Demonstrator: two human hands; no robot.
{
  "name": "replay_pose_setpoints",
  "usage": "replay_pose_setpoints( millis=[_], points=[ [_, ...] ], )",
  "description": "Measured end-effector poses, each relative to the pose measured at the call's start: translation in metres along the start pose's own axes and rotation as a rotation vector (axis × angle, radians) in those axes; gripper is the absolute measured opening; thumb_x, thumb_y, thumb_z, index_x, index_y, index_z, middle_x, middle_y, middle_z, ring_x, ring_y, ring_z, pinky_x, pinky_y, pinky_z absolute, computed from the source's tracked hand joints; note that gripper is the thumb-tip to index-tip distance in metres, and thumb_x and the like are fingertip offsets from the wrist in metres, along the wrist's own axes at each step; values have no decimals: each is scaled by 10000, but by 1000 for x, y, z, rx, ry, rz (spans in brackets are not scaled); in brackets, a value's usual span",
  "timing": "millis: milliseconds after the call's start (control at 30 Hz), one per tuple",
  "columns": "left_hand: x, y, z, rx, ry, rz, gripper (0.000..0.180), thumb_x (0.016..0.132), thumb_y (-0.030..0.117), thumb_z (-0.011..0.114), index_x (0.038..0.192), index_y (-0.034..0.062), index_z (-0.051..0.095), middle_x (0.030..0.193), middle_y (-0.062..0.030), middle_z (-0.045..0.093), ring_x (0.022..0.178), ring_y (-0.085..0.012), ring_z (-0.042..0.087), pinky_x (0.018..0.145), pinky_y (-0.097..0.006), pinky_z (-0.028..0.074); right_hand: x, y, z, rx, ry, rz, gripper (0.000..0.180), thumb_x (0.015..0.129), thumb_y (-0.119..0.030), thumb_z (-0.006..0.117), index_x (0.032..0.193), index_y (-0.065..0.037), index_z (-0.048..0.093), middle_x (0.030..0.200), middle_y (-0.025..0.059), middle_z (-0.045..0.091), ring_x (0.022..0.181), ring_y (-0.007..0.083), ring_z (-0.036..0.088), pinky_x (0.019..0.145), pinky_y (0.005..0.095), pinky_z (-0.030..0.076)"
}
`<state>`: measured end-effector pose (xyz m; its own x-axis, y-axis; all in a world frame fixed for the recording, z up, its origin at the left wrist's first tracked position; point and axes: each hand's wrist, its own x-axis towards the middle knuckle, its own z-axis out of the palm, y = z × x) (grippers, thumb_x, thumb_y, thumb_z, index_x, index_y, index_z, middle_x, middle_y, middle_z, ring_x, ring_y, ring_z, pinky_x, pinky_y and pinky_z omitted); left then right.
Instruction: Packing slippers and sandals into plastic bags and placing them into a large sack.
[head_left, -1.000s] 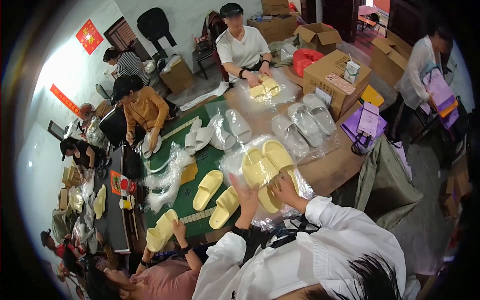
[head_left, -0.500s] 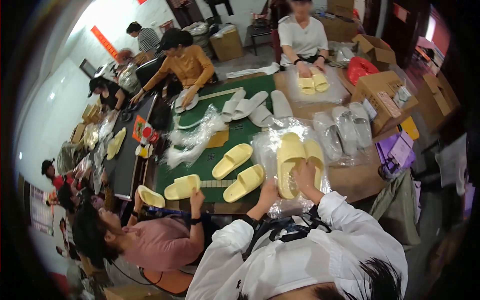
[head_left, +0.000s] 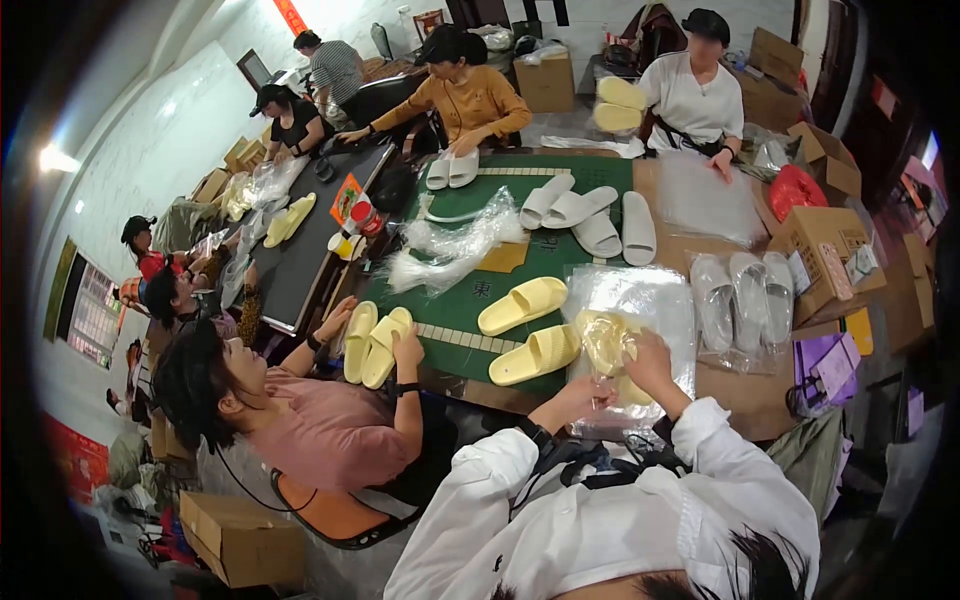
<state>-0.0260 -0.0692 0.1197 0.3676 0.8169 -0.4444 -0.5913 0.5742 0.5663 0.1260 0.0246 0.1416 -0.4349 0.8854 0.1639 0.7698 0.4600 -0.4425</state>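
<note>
In front of me, a pair of yellow slippers point(head_left: 604, 341) lies in a clear plastic bag over a stack of clear bags point(head_left: 660, 302). My right hand point(head_left: 652, 366) is closed on the near end of the slippers, its fingers partly hidden. Beside it, my left hand point(head_left: 582, 401) pinches the near edge of the clear bag. Two loose yellow slippers, one farther off point(head_left: 522, 306) and one nearer point(head_left: 535, 354), rest on the green mat point(head_left: 455, 306) to the left of the bag.
Several grey slippers point(head_left: 597, 208) sit on the far mat, and bagged grey ones point(head_left: 746, 300) to my right. Crumpled plastic point(head_left: 455, 245) covers part of the mat. A co-worker in pink point(head_left: 335, 425) holds yellow slippers at my left. A cardboard box point(head_left: 822, 258) stands at the right.
The yellow slippers in front of me have turned and tilted, with clear plastic now around them. The pink-sleeved co-worker has brought two slippers together. Across the table, a person has lifted a yellow pair.
</note>
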Motion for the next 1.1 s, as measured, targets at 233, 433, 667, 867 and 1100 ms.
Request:
replay_pose_setpoints(
  millis=[233, 433, 667, 867, 1100],
  points=[
    [2, -2, -6, -20, 87, 15, 202, 821, 3, 520, 1019, -38, 521, 930, -95, 569, 820, -198, 577, 709, -284, 488, -17, -20, -70, 221, 146, -183, 364, 727, -250, 632, 1034, -60, 581, 1043, 146, 579, 924, 293, 547, 804, 370, 426],
    [9, 13, 5, -170, -62, 30, 249, 840, 83, 500, 1078, 13, 478, 1119, -171, 540, 1031, -311, 539, 879, -450, 446, -6, 16, -47, 490, -390, -96, 796, 665, -468, 691, 1271, -51, 388, 1263, 209, 417, 1167, 355, 406, 966, 365, 328],
    [2, 41, 29, -303, -81, 217, 182, 860, 56, 467, 1035, 8, 482, 1082, -161, 554, 1028, -309, 543, 948, -431, 424, -26, 1, -63, 267, -267, -177, 944, 616, -459, 727, 1342, -71, 266, 1283, 199, 403, 1204, 349, 365, 991, 420, 280],
    [1, 44, 40, -264, -41, 142, 162, 874, 29, 454, 1034, 9, 480, 1100, -138, 553, 928, -207, 598, 824, -331, 505, -32, 18, -45, 22, 39, -70, 630, 682, -271, 672, 1234, -91, 427, 1216, 134, 469, 1118, 301, 434, 951, 438, 283],
    [-4, 47, 58, -161, -177, 72, 223, 862, 93, 509, 1079, 47, 490, 1143, -140, 545, 841, -199, 614, 778, -314, 503, -7, 17, -46, 19, 57, -175, 270, 680, -125, 617, 948, -157, 624, 962, 20, 588, 998, 226, 502, 894, 485, 293]
  ],
)
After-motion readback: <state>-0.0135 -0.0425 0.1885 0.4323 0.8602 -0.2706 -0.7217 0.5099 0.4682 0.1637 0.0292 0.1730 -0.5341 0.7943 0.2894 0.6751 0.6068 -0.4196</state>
